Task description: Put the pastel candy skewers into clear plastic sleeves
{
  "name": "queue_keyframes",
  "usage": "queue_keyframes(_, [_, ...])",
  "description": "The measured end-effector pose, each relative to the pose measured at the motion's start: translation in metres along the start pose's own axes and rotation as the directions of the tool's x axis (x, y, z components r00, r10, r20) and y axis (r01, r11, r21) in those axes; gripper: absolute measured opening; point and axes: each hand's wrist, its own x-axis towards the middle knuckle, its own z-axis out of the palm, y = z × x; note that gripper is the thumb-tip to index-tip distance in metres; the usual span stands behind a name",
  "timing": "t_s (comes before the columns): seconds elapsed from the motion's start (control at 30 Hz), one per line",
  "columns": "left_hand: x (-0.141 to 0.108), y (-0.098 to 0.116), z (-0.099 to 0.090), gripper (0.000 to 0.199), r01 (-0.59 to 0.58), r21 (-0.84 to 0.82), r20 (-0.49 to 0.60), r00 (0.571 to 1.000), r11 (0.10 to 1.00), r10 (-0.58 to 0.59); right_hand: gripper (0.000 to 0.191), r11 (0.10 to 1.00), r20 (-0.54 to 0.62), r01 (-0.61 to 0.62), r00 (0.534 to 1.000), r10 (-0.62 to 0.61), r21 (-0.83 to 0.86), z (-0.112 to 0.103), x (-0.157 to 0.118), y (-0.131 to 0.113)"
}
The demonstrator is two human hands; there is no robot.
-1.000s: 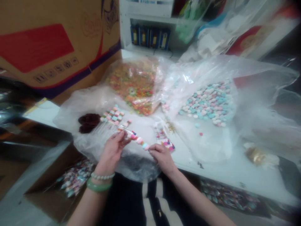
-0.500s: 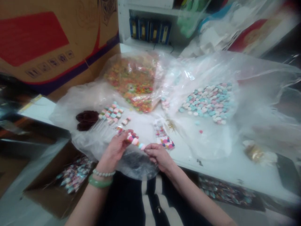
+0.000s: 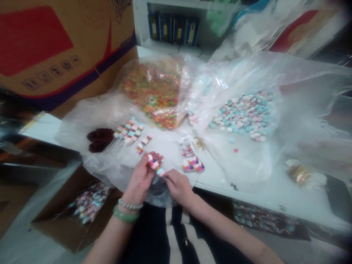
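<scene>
Near the table's front edge, my left hand (image 3: 144,172) holds one end of a skewer of pastel sweets (image 3: 156,165), with something printed in pink and white at its fingers. My right hand (image 3: 177,185) pinches the skewer's lower right end. Just beyond lie rows of striped sweets on sticks (image 3: 130,131), a short loose piece (image 3: 147,139) and a small printed piece (image 3: 139,149). Right of my hands is a stack of printed wrappers (image 3: 192,164), with gold ties (image 3: 200,143) beside it.
A bag of orange and green sweets (image 3: 162,99) and a pile of pastel sweets (image 3: 244,113) lie farther back. Dark red bundle (image 3: 100,140) at left. A large carton (image 3: 90,55) stands back left; an open box (image 3: 63,223) of packed sweets sits below the table.
Both hands have moved closer together, my right hand leftward along the skewer. The small printed piece now shows clear of my left hand. The view has shifted slightly.
</scene>
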Motion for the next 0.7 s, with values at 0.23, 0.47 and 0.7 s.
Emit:
queue_keyframes(0.23, [-0.004,-0.012,-0.004,0.025,-0.027,0.185,0.108,0.994,0.982,0.007,0.009,0.507,0.249,-0.499,0.84,0.482,0.703,-0.001,0.02,-0.006])
queue_keyframes(0.47, [0.0,0.011,-0.002,0.025,0.125,0.027,0.178,0.976,0.992,-0.128,0.019,0.34,0.32,-0.553,0.776,0.544,0.761,-0.006,0.02,-0.01])
queue_keyframes(0.7, [-0.003,-0.008,0.015,0.021,0.011,-0.037,0.132,0.991,0.999,-0.006,0.016,0.353,0.259,-0.552,0.746,0.613,0.756,-0.003,0.028,-0.021])
